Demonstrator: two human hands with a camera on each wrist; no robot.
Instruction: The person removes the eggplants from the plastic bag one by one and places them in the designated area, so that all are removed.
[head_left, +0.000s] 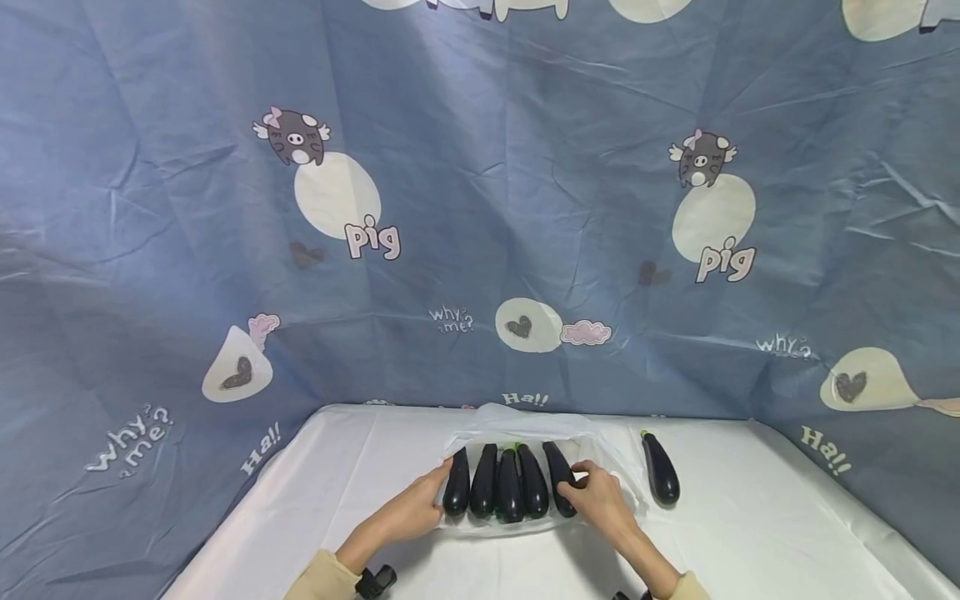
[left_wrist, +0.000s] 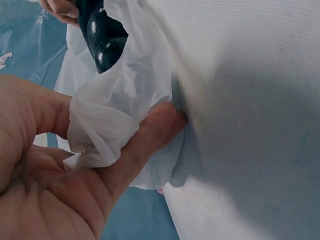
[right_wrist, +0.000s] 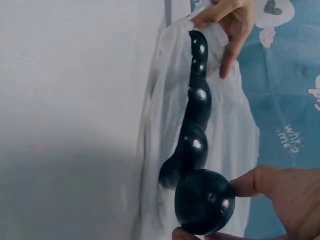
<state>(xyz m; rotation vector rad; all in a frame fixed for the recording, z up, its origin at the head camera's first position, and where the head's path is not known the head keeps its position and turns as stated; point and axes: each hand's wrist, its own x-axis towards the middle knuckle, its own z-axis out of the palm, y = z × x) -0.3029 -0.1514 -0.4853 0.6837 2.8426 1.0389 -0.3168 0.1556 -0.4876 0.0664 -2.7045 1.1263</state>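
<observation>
Several dark eggplants (head_left: 509, 487) lie side by side in a white plastic bag (head_left: 480, 423) whose mouth faces me. At the bag's left edge my left hand (head_left: 415, 507) pinches the plastic between thumb and fingers; the left wrist view shows the bunched film (left_wrist: 107, 120) in its grip. My right hand (head_left: 600, 502) grips the rightmost eggplant (head_left: 558, 475) near its thick end. In the right wrist view the round end of that eggplant (right_wrist: 204, 202) sits between thumb and fingers, in front of the row. The stem ends are partly covered by the bag.
One more eggplant (head_left: 662, 471) lies outside the bag, to its right. A white cloth (head_left: 315, 475) covers the table. Behind it hangs a blue curtain (head_left: 450, 208) printed with pigs, which also borders both sides.
</observation>
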